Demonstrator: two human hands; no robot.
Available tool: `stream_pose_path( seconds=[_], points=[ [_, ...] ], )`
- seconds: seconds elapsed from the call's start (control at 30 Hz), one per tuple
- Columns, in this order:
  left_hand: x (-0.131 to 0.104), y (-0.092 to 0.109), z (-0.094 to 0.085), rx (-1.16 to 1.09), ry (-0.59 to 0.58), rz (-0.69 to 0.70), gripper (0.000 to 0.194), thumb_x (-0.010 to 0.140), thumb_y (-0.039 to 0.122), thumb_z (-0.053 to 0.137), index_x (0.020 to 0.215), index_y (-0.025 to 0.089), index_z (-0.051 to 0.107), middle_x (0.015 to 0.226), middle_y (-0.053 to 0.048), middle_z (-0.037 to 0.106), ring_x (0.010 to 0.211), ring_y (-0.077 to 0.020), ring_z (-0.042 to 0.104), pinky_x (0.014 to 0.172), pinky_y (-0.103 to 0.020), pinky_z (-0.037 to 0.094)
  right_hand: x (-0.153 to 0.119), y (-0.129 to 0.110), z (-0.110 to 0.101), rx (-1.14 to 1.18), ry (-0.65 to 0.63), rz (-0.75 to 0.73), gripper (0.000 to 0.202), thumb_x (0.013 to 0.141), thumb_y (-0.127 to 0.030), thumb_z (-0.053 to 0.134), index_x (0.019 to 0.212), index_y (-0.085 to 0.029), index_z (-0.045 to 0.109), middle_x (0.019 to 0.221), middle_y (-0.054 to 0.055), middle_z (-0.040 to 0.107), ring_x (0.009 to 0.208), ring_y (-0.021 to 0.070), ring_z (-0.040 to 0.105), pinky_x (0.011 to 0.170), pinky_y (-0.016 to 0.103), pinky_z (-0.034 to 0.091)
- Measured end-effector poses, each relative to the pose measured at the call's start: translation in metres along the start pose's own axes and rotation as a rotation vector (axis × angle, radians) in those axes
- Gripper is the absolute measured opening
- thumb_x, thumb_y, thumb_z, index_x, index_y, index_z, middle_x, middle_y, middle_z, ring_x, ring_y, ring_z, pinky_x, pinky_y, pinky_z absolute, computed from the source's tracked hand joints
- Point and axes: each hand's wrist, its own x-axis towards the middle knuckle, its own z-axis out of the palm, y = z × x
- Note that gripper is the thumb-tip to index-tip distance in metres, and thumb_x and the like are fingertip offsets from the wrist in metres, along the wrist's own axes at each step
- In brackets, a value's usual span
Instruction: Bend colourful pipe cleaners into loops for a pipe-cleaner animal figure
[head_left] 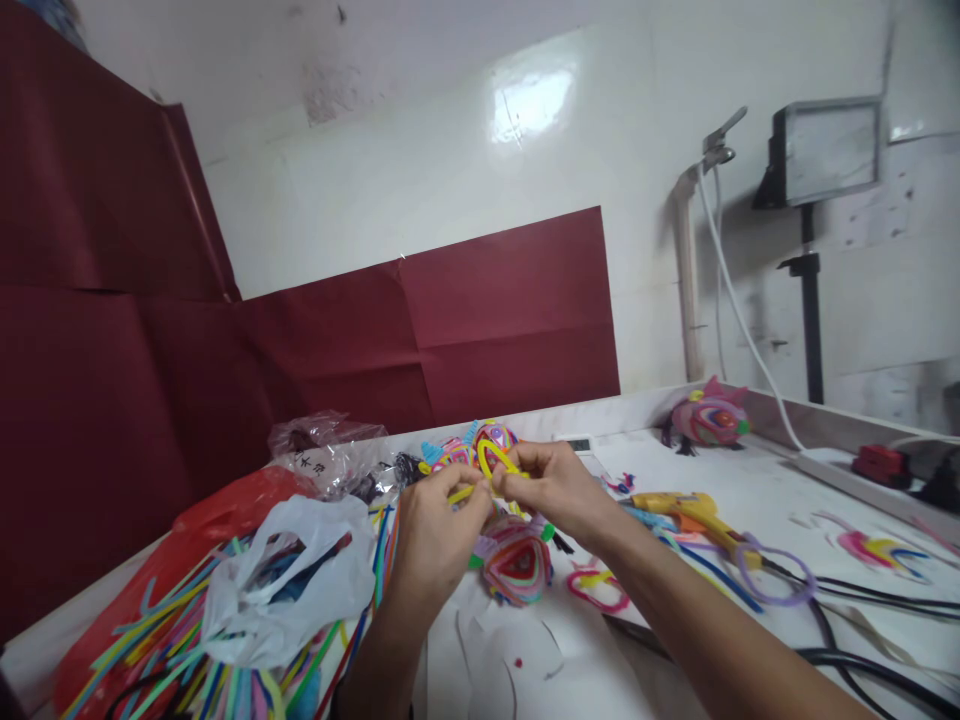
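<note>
A yellow pipe cleaner (491, 455), bent into a loop, is held up between both hands above the table's middle. My left hand (442, 520) pinches its lower left part, fingers closed. My right hand (547, 490) pinches the loop's right side between thumb and fingers. Just below the hands lies a round, multicoloured coiled piece (517, 568) with a red centre and green tips. Similar coiled pieces (454, 455) with blue tips sit behind the hands, partly hidden. A pink and yellow loop (598, 588) lies to the right.
Bundles of coloured pipe cleaners (176, 625), a white plastic bag (292, 580) and a red bag (236, 500) fill the left. At right are a yellow glue gun (701, 515), a purple ring (776, 580), black cables (877, 660) and a pink figure (709, 415).
</note>
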Motion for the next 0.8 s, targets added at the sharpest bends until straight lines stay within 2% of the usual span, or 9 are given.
stream_pose_path(
  seconds=[0.5,0.67,0.8],
  points=[
    [-0.001,0.001,-0.001,0.071,0.007,0.003,0.014,0.071,0.024,0.051,0.067,0.02,0.064,0.066,0.001,0.066,0.063,-0.0148,0.058,0.06,-0.024,0.037,0.005,0.015,-0.003,-0.175,-0.007,-0.075,0.016,0.066,-0.025,0.058,0.056,-0.015,0.051,0.051,-0.006,0.038,0.048,0.0065,0.031,0.044,0.02,0.022],
    [-0.002,0.001,-0.002,0.161,0.016,-0.036,0.015,0.071,0.026,0.051,0.063,0.02,0.063,0.059,0.003,0.061,0.056,-0.0124,0.052,0.054,-0.023,0.032,0.004,0.014,-0.001,-0.269,0.026,-0.106,0.014,0.065,-0.022,0.055,0.054,-0.016,0.048,0.05,-0.006,0.035,0.047,0.0063,0.031,0.044,0.02,0.021],
    [-0.001,-0.001,-0.001,0.107,-0.003,-0.054,0.015,0.069,0.025,0.05,0.059,0.02,0.06,0.053,0.004,0.057,0.053,-0.012,0.05,0.052,-0.023,0.032,0.002,0.012,-0.001,-0.335,0.05,-0.125,0.016,0.065,-0.02,0.053,0.052,-0.017,0.044,0.049,-0.006,0.033,0.047,0.0063,0.031,0.043,0.02,0.021]
  ],
)
